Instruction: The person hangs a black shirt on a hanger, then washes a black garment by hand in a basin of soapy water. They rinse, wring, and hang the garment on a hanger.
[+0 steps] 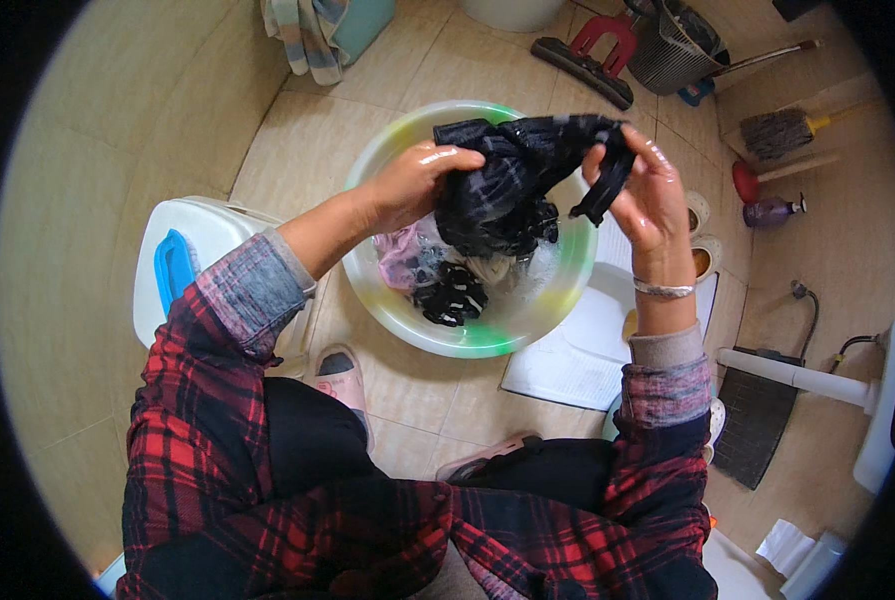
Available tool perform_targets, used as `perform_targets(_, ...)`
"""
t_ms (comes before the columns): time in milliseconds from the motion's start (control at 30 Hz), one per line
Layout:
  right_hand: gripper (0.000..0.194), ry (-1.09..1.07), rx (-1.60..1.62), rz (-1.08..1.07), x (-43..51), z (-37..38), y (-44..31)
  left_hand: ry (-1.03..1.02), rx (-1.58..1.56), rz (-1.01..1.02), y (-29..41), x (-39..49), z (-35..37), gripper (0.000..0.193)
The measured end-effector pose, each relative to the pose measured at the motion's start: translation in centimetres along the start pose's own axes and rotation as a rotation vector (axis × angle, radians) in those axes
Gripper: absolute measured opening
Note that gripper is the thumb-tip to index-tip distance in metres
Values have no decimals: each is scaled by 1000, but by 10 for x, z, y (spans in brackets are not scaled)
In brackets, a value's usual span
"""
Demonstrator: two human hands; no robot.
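Observation:
A wet black checked garment (507,172) is stretched between my hands above a large round plastic basin (387,330). My left hand (417,180) grips its left side, thumb on top. At its upper right end, my right hand (646,191) pinches the cloth between thumb and fingers, and a narrow black piece hangs beside the palm. Both hands look wet. Inside the basin, soapy water (541,266) surrounds a pink cloth (398,259), a black cloth with white stripes (451,296) and a pale cloth (492,268). The held garment hides part of the basin's contents.
On my left, a white stool (154,300) carries a blue scrubbing brush (175,270). A white squat toilet (560,360) lies right of the basin. Beyond are a mop (586,67) and a waste basket (672,56). Clogs (706,255) and a purple bottle (770,213) stand at right.

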State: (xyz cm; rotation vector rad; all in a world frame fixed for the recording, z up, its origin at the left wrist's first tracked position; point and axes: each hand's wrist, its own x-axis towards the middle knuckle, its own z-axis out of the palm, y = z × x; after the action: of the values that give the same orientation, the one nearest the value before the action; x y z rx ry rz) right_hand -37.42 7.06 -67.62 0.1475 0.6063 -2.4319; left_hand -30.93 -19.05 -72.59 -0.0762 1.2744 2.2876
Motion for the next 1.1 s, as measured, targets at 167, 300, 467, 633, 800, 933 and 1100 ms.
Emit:
perform_targets(167,21,177,-477,150,3,-49,12,92,-109,-56,19,-10,-18,37)
perform_targets(300,23,243,-716,176,4,-67,24,18,160,-27,23,-13,-27,36)
perform_targets(467,20,294,-975,188,9,-83,22,179,1191,-198,32,-15,-48,53)
perform_targets(633,20,364,-1399,112,8,-86,19,137,1133,24,44,-17,-67,57)
perform_targets(800,31,70,-2044,-62,5,-63,32,145,946,104,59,-16,-49,48)
perform_targets(933,51,-84,-1972,-359,7,-42,52,78,343,70,54,-15,-12,43)
perform_targets(1100,54,-88,-1955,-61,17,-48,84,-116,5,125,63,-16,14,42)
